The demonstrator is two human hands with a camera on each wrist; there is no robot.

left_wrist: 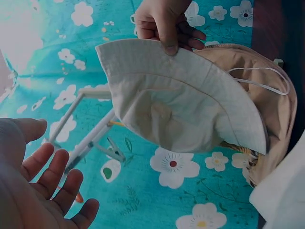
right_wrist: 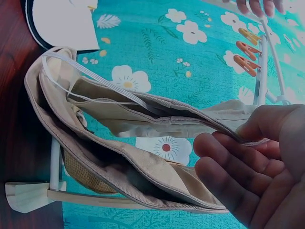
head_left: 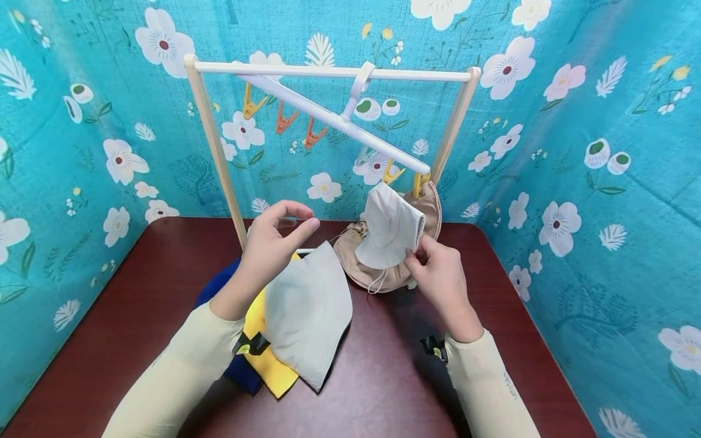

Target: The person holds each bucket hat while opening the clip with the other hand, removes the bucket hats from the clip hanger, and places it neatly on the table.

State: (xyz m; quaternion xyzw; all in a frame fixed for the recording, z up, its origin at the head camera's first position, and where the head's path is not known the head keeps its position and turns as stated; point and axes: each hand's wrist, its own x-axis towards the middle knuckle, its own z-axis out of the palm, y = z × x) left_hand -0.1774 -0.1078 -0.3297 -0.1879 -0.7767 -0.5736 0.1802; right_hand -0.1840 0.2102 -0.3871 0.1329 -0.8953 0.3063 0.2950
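My right hand (head_left: pixel 440 274) pinches the brim edge of a small cream bucket hat (head_left: pixel 389 228) between thumb and fingers. This hat hangs just under a yellow clip (head_left: pixel 392 173) on the tilted white hanger (head_left: pixel 328 118); whether the clip bites it I cannot tell. My left hand (head_left: pixel 274 243) is raised in the air left of the hat, fingers loosely bent, holding nothing. Behind the cream hat are beige hats (head_left: pixel 432 210), one at another yellow clip (head_left: pixel 418 184), with a white cord (right_wrist: pixel 109 86) showing. On the table a pale grey bucket hat (head_left: pixel 309 310) overlaps yellow and blue ones.
A wooden stand with a white top bar (head_left: pixel 328 72) carries the hanger, whose right end slopes down. A yellow clip (head_left: pixel 252 102) and two orange clips (head_left: pixel 285 118) hang toward its left. Flowered cloth (head_left: pixel 591 182) surrounds the dark red table (head_left: pixel 383 377).
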